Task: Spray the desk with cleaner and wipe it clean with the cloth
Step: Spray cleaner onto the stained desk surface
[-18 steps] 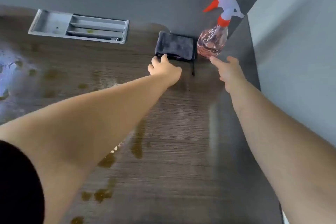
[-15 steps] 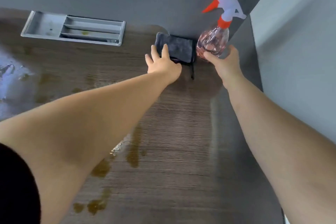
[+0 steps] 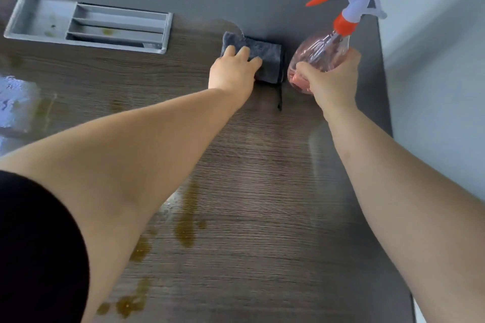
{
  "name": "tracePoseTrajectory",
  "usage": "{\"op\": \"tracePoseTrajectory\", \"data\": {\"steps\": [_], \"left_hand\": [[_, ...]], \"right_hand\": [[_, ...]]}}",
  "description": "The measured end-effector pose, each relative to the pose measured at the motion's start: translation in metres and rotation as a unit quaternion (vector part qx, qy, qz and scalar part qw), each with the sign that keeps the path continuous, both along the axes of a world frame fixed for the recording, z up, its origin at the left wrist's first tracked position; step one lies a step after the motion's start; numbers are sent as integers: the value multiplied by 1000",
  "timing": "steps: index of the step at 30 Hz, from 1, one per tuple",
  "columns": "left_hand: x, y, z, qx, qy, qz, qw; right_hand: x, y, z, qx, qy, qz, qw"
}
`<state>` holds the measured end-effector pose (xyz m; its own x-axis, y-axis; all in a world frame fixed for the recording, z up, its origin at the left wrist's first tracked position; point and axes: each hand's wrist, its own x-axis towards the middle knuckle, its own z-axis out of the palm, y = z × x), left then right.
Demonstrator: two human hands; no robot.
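A folded grey cloth [image 3: 265, 57] lies on the dark wood desk [image 3: 262, 178] against the back wall. My left hand [image 3: 232, 73] rests on the cloth's near left part, fingers laid flat over it. Right of it stands a clear pink spray bottle [image 3: 319, 54] with a white and orange trigger head [image 3: 351, 0]. My right hand [image 3: 332, 81] grips the bottle's round body, thumb and fingers curled round it. Brownish spill stains [image 3: 186, 228] mark the desk near my left forearm.
A grey cable tray [image 3: 86, 25] is set into the desk at the back left. A wet, bright patch [image 3: 13, 105] shows at the left edge. A grey wall runs along the back and a pale partition [image 3: 433, 86] closes the right side.
Both hands reached forward. My left hand moved onto the cloth and my right hand closed round the spray bottle, which it only touched before.
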<state>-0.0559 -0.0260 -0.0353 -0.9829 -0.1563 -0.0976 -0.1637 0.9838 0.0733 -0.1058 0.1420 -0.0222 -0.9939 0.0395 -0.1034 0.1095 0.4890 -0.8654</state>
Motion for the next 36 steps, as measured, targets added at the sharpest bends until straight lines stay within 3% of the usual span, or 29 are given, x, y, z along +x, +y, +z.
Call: {"op": "tracePoseTrajectory", "data": {"steps": [5, 16, 20, 22, 24, 25, 27, 32, 36], "left_hand": [[36, 13, 4, -6, -23, -32, 999], [190, 69, 27, 140, -123, -126, 974], [188, 69, 41, 276, -83, -63, 956], [186, 76, 58, 401, -81, -27, 912], [186, 85, 76, 542, -171, -1, 823], [188, 89, 82, 587, -215, 4, 780], [193, 96, 85, 632, -250, 11, 733], [209, 101, 76, 699, -234, 52, 673], [216, 99, 69, 712, -187, 62, 674]], "right_hand": [[51, 31, 9, -28, -13, 10, 999], [181, 90, 18, -36, 41, 9, 998], [206, 105, 9, 27, 8, -18, 999], [222, 105, 8, 63, -7, -22, 998], [236, 101, 7, 74, -16, -33, 997], [243, 96, 11, 74, -12, -44, 996], [257, 84, 23, 81, 12, -78, 994], [282, 65, 41, 81, -4, -104, 991], [298, 65, 46, 54, -40, -49, 997]]}}
